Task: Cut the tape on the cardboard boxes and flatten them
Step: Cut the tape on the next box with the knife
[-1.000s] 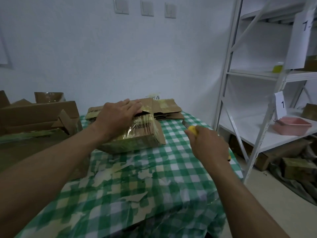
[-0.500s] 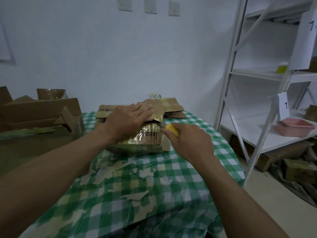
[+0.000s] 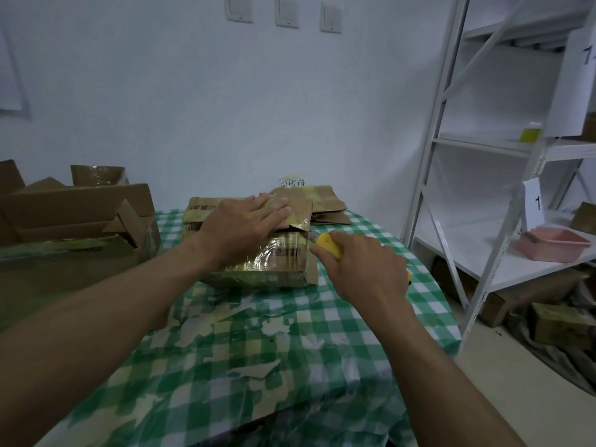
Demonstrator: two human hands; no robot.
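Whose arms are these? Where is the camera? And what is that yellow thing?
These are a person's two bare arms, not a machine. The camera sits on the person's head and looks down, so you see what they see. On the table, which has a green checked cloth, lies a taped cardboard box. The left hand presses flat on top of it. The right hand grips a yellow knife, with its blade at the box's right side, just under a flap. Behind lie flattened boxes, and a white shelf stands to the right.
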